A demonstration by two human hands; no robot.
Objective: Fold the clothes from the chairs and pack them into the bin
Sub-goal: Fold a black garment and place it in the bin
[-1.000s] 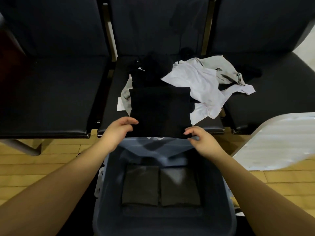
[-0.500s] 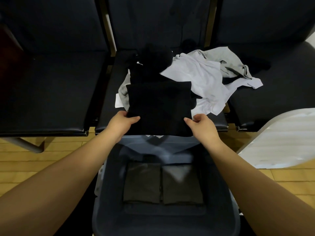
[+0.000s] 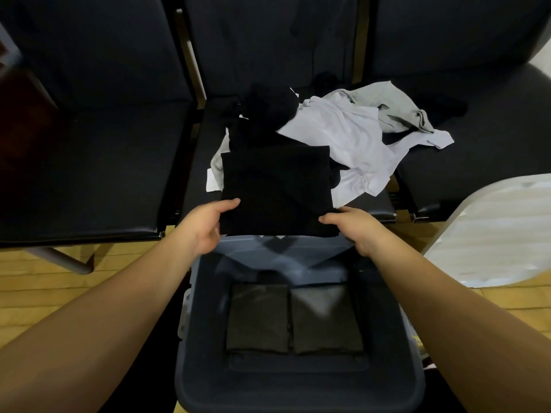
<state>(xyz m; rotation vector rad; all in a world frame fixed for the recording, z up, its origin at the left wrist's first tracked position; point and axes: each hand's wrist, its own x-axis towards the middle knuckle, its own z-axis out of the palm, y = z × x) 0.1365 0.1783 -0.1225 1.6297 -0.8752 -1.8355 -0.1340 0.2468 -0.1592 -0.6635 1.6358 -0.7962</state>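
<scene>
- Our left hand (image 3: 205,226) and right hand (image 3: 356,231) still pinch the folded black cloth (image 3: 275,190) at its near corners.
- Cloth unmoved since earlier; bin (image 3: 190,368) below.

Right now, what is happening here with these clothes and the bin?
A person is packing laundry. The left hand and right hand each grip a near corner of a folded black garment, held above the middle chair's seat at the far edge of the gray bin. Two folded dark pieces already lie side by side on the bin's floor. Unfolded clothes wait on the chairs: a white shirt, a gray garment and some black items.
</scene>
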